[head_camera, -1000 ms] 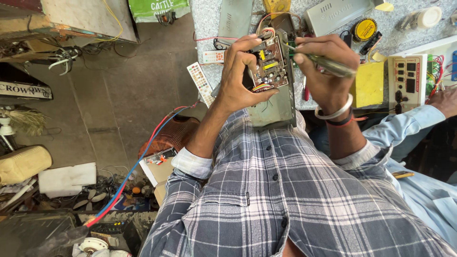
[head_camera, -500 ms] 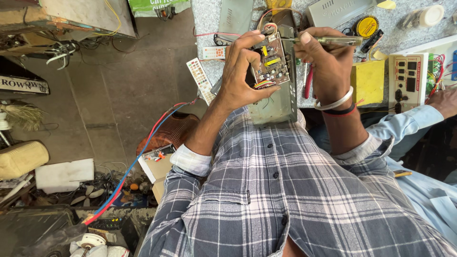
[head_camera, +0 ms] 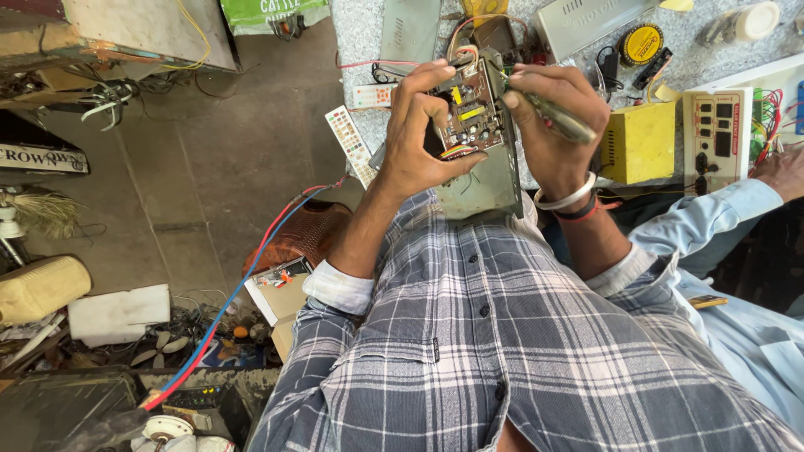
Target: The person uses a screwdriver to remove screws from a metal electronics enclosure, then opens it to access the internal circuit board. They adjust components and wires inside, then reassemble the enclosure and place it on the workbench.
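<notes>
Left hand: the left hand (head_camera: 423,138) is closed around the left edge of a brown circuit board (head_camera: 471,110); the fingers curl over its far side and the thumb presses on its near edge.
Right hand: the right hand (head_camera: 548,125) is closed around a tool with a pale, clear handle (head_camera: 563,121); the handle comes out at the right side of the fist. The tip of the tool is hidden behind the fingers, so I cannot tell if it touches the board.
Circuit board: it is held up between the two hands, tilted, above the near edge of the speckled worktop (head_camera: 360,33). It carries a yellow part, small dark cylinders and coloured wires at its far end.
Metal chassis: a grey metal case (head_camera: 486,188) hangs just under the board and reaches down to the checked shirt.
Wrist: the right wrist wears a white bangle (head_camera: 566,199) and a dark band beside it.
Worktop, right part: a yellow box (head_camera: 641,142) stands near the right hand; a white panel with buttons (head_camera: 717,134) is just right of it.
Worktop, left part: a white remote control (head_camera: 352,146) lies over the left edge.
Other person: at the far right a second person's hand (head_camera: 783,172), in a light blue sleeve, rests on the worktop.
Floor, left: a red and a blue cable (head_camera: 243,285) run over the floor.
</notes>
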